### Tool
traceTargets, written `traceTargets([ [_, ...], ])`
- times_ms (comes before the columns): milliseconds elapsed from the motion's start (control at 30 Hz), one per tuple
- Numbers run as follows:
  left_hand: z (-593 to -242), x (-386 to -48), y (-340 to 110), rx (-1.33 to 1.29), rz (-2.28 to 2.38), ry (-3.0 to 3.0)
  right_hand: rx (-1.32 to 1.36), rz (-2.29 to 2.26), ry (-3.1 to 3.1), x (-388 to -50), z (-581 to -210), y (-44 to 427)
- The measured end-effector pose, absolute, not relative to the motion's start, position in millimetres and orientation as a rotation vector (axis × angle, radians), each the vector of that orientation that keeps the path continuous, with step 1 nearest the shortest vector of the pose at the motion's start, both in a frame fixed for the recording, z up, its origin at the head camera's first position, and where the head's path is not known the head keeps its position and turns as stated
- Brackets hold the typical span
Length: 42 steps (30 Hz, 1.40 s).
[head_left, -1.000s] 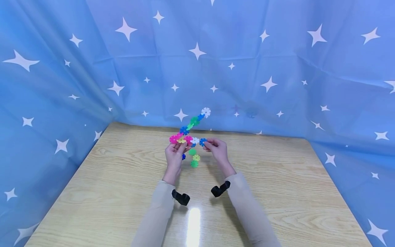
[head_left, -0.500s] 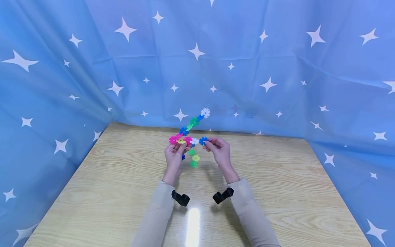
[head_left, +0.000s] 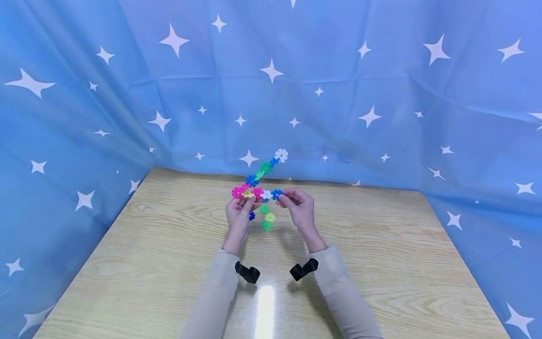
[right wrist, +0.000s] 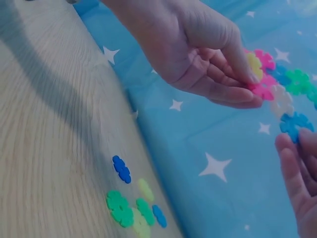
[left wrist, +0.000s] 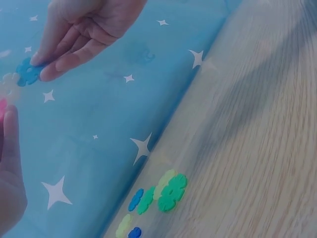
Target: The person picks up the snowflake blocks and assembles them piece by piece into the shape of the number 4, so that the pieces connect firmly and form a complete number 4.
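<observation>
My left hand (head_left: pixel 239 214) pinches a chain of flower-shaped interlocking plastic discs at a pink disc (head_left: pixel 257 193). From there the chain runs up and away through blue and green discs (head_left: pixel 266 167) to a white disc (head_left: pixel 281 155) at its far end. Another white disc (head_left: pixel 266 194) sticks out to the right of the pink one. Between thumb and fingers my right hand (head_left: pixel 301 209) pinches a blue disc (right wrist: pixel 294 125), its edge against that white disc (right wrist: pixel 282 101). Whether their slots are locked together, I cannot tell.
Loose discs lie on the wooden table (head_left: pixel 381 263) beneath the hands: green (right wrist: pixel 120 208), dark blue (right wrist: pixel 121 169), yellow (head_left: pixel 269 217) and a few more. A blue star-patterned cloth (head_left: pixel 338 94) hangs behind the table and along its sides.
A small gap showed between the blue disc and the white disc half a second ago. My right hand has since brought the blue disc leftward against it. My left hand has barely moved.
</observation>
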<state>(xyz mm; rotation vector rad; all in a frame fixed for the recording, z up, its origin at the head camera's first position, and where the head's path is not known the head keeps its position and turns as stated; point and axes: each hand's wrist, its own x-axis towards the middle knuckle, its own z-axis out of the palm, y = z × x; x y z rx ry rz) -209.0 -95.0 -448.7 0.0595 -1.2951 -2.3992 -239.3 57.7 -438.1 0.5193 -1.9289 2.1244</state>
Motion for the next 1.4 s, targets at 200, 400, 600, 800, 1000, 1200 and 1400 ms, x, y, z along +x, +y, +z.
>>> traceTargets([
  [200, -449.4, -209.2, -94.5, 0.053, -2.388, -1.307, 0.546, 2.104, -1.934, -240.3, -438.2, 55.8],
  [400, -448.4, -208.4, -93.7, 0.060, -2.342, -1.350, 0.577, 2.130, -1.943, -240.3, -435.8, 56.1],
  [600, -444.6, -208.3, -92.9, -0.006, -2.368, -1.349, 0.552, 2.197, -1.907, -238.6, -432.3, 59.9],
  [800, -447.2, -207.7, -94.0, -0.029, -2.422, -1.383, 0.545, 2.156, -1.907, -241.1, -429.0, 59.2],
  [1000, -451.4, -209.8, -87.8, -0.063, -2.489, -1.455, 0.545, 2.125, -1.956, -240.6, -426.7, 56.3],
  [1200, -449.2, -212.1, -79.7, -0.018, -2.459, -1.478, 0.516, 2.005, -2.022, -232.0, -417.6, 50.4],
  [1400, -448.2, -211.1, -78.3, 0.030, -2.418, -1.481, 0.479, 1.934, -2.067, -218.5, -404.5, 46.1],
])
